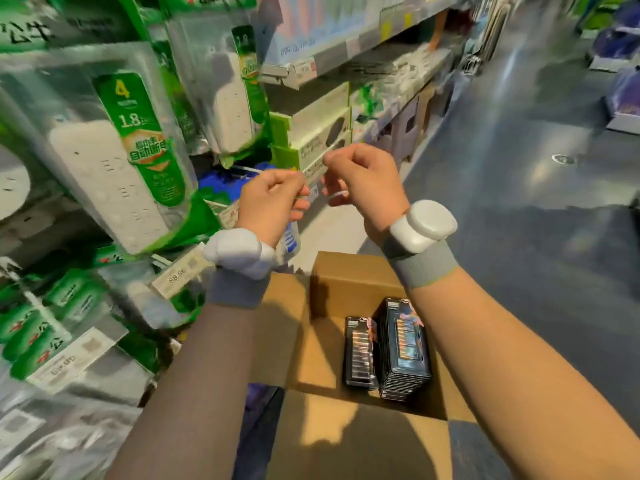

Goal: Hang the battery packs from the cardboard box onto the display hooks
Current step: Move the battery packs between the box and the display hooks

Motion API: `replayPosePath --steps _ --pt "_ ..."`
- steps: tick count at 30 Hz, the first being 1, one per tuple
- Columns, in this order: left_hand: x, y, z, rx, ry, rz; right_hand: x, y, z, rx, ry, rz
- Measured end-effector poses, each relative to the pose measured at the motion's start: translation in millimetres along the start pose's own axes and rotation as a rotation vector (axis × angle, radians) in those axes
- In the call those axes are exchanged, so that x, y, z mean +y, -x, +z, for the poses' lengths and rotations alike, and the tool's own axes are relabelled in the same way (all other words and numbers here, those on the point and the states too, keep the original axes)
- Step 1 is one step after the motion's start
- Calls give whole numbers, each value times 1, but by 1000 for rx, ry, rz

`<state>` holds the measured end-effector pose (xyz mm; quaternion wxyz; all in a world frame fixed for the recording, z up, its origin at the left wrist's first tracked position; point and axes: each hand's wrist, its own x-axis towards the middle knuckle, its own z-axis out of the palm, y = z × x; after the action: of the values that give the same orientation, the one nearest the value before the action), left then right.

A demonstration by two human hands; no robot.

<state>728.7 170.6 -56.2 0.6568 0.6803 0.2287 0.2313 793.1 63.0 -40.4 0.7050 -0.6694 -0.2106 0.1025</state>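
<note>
While battery packs (388, 348) wait in the cardboard box (346, 282), our left hand (273, 199) and right hand (363, 178) pinch an apparent display hook (335, 151) mid-frame; next, we fetch one.

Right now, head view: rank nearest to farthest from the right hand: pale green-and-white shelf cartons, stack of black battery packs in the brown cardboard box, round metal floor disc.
1. Pale green-and-white shelf cartons: just behind the right hand.
2. Stack of black battery packs: below, in the brown cardboard box.
3. Round metal floor disc: far right, down the aisle.
</note>
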Motion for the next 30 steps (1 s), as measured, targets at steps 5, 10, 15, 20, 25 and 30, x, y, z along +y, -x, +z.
replayPosePath --steps 5,10,15,20,25,30 --pt "-46 -17 25 2 -43 -113 39 -7 -20 5 19 103" --pt "-106 -34 45 -15 -46 -229 93 -17 -41 50 55 229" --pt "-156 -42 55 -68 -135 -306 136 -15 -50 108 31 300" --pt "-222 -44 66 -167 -247 -439 207 -11 -61 175 35 454" --pt "-275 -40 64 -170 -297 -528 265 4 -65 258 33 599" --pt "-328 -31 67 -161 -308 -656 327 24 -62 326 89 732"
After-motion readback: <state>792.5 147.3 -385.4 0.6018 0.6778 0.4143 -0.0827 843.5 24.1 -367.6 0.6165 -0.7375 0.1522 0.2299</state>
